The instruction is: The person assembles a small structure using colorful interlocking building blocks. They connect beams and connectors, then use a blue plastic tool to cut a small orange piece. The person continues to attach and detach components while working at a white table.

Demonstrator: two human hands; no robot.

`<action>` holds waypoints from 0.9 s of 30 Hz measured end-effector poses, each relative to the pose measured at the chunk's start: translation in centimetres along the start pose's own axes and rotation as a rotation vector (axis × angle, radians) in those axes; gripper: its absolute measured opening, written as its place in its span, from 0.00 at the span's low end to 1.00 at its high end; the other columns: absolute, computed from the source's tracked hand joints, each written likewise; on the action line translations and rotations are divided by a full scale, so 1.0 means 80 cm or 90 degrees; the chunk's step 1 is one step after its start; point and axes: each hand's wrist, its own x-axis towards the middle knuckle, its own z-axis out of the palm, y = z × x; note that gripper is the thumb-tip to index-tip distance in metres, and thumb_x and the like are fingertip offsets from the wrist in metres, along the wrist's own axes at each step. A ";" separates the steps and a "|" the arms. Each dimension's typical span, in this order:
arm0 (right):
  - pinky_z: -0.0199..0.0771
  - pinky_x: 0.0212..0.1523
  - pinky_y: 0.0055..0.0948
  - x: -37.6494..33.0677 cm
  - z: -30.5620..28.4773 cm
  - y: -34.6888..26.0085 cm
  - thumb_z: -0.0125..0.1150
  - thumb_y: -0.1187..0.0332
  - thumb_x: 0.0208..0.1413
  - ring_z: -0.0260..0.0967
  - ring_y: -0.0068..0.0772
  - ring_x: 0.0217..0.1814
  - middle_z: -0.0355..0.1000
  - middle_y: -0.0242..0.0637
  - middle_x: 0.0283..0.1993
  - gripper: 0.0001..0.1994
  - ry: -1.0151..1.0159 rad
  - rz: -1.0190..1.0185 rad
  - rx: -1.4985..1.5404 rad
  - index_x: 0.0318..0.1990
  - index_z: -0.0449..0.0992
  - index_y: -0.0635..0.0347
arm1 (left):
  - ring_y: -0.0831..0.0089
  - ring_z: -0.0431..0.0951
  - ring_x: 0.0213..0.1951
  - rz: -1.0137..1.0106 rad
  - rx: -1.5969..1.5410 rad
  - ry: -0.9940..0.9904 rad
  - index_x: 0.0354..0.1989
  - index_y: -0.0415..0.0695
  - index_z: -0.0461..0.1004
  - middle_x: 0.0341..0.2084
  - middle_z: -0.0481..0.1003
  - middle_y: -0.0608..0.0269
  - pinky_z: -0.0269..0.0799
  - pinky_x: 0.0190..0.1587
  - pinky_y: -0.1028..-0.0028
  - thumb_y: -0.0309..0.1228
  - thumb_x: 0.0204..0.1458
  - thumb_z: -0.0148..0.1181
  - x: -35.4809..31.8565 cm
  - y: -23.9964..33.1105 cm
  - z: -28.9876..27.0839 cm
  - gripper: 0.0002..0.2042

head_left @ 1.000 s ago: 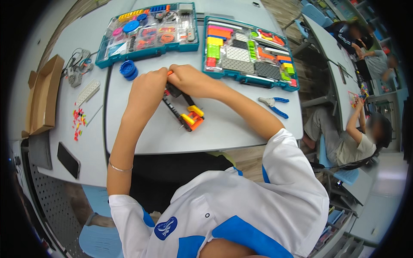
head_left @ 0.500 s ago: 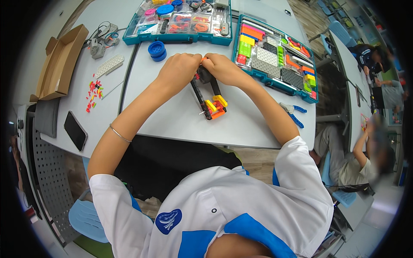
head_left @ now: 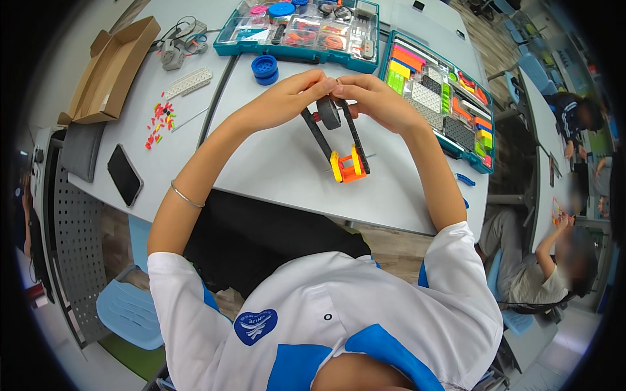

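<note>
Both my hands hold the far end of a toy model [head_left: 317, 135] built from long black beams, above the table. Between the beams, near my fingers, sits a dark wheel [head_left: 328, 114]. Yellow pieces [head_left: 336, 166] and an orange block [head_left: 350, 173] join the beams at the near end, with a thin rod sticking out sideways. My left hand [head_left: 290, 98] is closed, its fingertips at the top of the model. My right hand [head_left: 381, 103] pinches the same end from the other side, by the right beam. The fingertips meet and hide that end.
Beyond my hands stand a parts case [head_left: 297, 55] and a tray of coloured bricks [head_left: 438, 98]. A blue wheel hub [head_left: 265, 70], white beam [head_left: 189, 83], small pegs [head_left: 156, 124], phone [head_left: 124, 174] and cardboard box [head_left: 107, 72] lie leftward. Blue-handled pliers [head_left: 465, 180] are partly behind my right forearm.
My view has shifted, so the table things appear further right. The model has turned in my hands, showing more of its wheel and right beam. My right forearm now partly covers the pliers.
</note>
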 end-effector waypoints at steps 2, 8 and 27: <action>0.68 0.43 0.24 -0.013 0.021 -0.010 0.54 0.54 0.65 0.68 0.18 0.44 0.74 0.32 0.45 0.21 0.071 -0.002 -0.003 0.52 0.76 0.64 | 0.79 0.70 0.40 0.012 -0.042 -0.009 0.46 0.42 0.72 0.35 0.72 0.69 0.68 0.44 0.76 0.49 0.69 0.41 0.000 0.006 0.001 0.21; 0.65 0.42 0.19 -0.022 0.032 0.000 0.46 0.52 0.68 0.66 0.16 0.41 0.73 0.28 0.42 0.21 0.020 -0.058 -0.004 0.52 0.74 0.60 | 0.82 0.62 0.33 -0.008 -0.037 -0.030 0.45 0.43 0.71 0.31 0.68 0.73 0.63 0.39 0.79 0.47 0.70 0.37 -0.015 0.039 0.005 0.21; 0.61 0.31 0.19 -0.026 0.036 -0.003 0.46 0.55 0.70 0.59 0.13 0.32 0.65 0.24 0.32 0.16 0.042 -0.186 -0.035 0.41 0.71 0.58 | 0.81 0.62 0.36 0.006 -0.010 -0.033 0.45 0.43 0.68 0.34 0.66 0.71 0.63 0.44 0.78 0.44 0.71 0.36 -0.027 0.057 0.006 0.18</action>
